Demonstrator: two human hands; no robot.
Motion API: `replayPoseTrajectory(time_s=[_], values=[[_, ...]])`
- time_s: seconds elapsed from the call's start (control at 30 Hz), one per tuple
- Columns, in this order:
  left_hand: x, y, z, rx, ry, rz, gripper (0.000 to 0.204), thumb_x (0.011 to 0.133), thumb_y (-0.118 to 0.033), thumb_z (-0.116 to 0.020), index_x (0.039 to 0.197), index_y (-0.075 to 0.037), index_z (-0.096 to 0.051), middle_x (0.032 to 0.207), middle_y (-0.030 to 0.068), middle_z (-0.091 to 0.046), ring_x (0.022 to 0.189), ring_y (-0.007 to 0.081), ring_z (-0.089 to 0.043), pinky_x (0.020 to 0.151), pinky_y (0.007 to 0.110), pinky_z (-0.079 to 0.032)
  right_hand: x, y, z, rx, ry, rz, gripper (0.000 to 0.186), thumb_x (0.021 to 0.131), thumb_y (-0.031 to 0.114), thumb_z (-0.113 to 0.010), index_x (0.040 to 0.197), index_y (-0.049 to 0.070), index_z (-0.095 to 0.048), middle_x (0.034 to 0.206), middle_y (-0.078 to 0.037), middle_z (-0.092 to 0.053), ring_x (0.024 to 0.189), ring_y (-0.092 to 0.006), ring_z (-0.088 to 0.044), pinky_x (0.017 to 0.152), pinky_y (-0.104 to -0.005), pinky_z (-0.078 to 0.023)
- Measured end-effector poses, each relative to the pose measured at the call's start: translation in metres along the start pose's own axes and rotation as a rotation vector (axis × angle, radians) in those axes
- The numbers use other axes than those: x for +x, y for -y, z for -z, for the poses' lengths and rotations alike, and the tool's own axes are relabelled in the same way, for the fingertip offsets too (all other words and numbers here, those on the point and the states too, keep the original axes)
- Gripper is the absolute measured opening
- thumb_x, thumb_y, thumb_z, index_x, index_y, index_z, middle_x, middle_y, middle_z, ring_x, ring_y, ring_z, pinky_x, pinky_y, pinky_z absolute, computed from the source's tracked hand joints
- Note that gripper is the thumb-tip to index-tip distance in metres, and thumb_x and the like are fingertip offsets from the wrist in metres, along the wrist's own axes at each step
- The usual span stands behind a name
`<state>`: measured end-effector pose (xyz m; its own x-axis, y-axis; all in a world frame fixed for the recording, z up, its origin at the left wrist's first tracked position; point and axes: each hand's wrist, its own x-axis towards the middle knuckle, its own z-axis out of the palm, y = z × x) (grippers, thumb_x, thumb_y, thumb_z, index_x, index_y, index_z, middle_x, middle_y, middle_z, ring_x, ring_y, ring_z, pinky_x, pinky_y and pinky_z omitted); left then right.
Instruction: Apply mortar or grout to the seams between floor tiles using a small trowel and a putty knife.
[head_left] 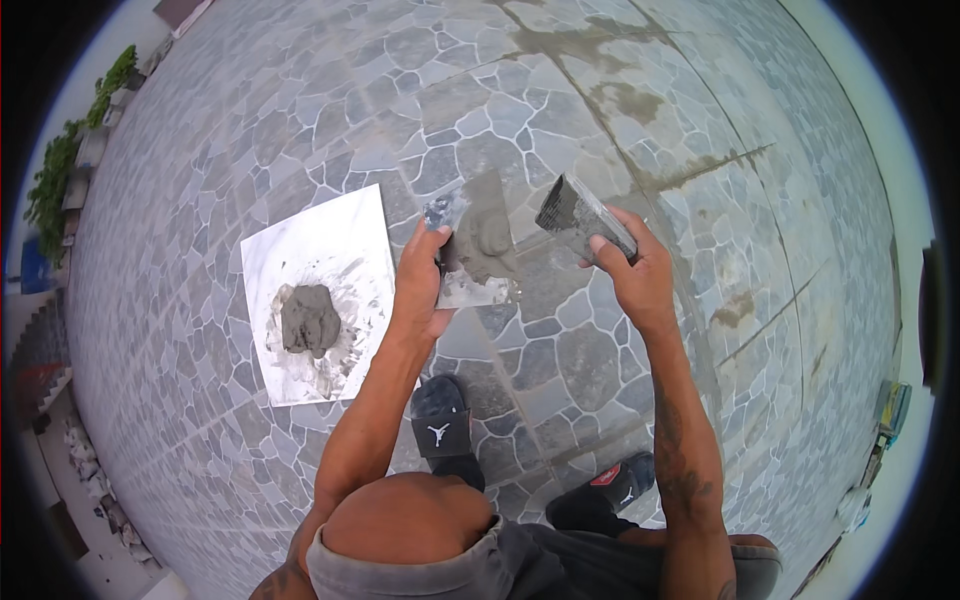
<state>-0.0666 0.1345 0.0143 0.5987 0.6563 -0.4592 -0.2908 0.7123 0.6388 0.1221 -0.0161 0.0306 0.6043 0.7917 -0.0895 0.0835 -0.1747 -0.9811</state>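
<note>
Both hands are gripping tools: the left hand (420, 285) is closed on a flat trowel (478, 250) already loaded with grey mortar, and the right hand (632, 268) clasps a notched trowel (582, 215) just beside it at three o'clock. Farther off, at nine o'clock, most of the mortar heap (308, 320) remains on the white tile (330, 235), so spreading looks barely begun.
</note>
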Motion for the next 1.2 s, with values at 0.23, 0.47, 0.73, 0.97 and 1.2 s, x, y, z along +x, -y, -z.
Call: replayPoseTrajectory(time_s=[0.23,0.47,0.73,0.97,1.2], values=[[0.002,0.0,0.0,0.044,-0.074,0.021,0.041,0.091,-0.018,-0.055,0.128,-0.005,-0.044,0.107,0.0068,-0.056,0.096,0.0199,-0.059,0.087,0.037,-0.051,0.002,0.003,0.008,0.292,-0.002,-0.073,0.036,0.085,0.008,-0.059,0.119,-0.006,-0.056,0.097,-0.012,-0.066,0.08,-0.0182,-0.066,0.069,-0.0324,-0.056],[0.002,0.003,-0.003,0.083,-0.12,0.052,0.069,0.09,-0.02,-0.056,0.149,-0.003,-0.024,0.12,0.0085,-0.052,0.107,0.0218,-0.056,0.092,0.038,-0.049,0.003,0.007,0.019,0.346,0.088,-0.092,0.031,0.082,0.01,-0.059,0.109,-0.004,-0.06,0.09,-0.009,-0.064,0.077,-0.0149,-0.063,0.067,-0.0312,-0.056],[0.004,0.003,-0.009,0.092,-0.132,0.037,0.039,0.092,-0.017,-0.048,0.13,-0.006,-0.049,0.113,0.0063,-0.057,0.102,0.0189,-0.059,0.085,0.037,-0.054,0.007,0.009,0.017,0.367,0.116,-0.142,0.029,0.082,0.01,-0.059,0.107,-0.004,-0.06,0.09,-0.009,-0.064,0.076,-0.0149,-0.063,0.066,-0.0312,-0.056],[0.016,0.005,0.017,0.055,-0.22,0.032,0.049,0.092,-0.019,-0.052,0.137,-0.004,-0.042,0.115,0.0085,-0.056,0.104,0.0212,-0.059,0.088,0.037,-0.052,0.008,0.006,0.001,0.439,0.096,-0.137,0.029,0.083,0.01,-0.06,0.108,-0.005,-0.059,0.091,-0.009,-0.064,0.078,-0.0148,-0.063,0.064,-0.0305,-0.056],[0.022,-0.002,0.034,0.071,-0.142,-0.018,0.033,0.092,-0.017,-0.052,0.122,-0.005,-0.051,0.107,0.0064,-0.06,0.097,0.0191,-0.061,0.086,0.036,-0.051,0.025,0.018,-0.032,0.813,-0.261,-0.143,0.031,0.086,0.011,-0.06,0.111,-0.007,-0.056,0.094,-0.011,-0.065,0.075,-0.014,-0.064,0.061,-0.0305,-0.056]])
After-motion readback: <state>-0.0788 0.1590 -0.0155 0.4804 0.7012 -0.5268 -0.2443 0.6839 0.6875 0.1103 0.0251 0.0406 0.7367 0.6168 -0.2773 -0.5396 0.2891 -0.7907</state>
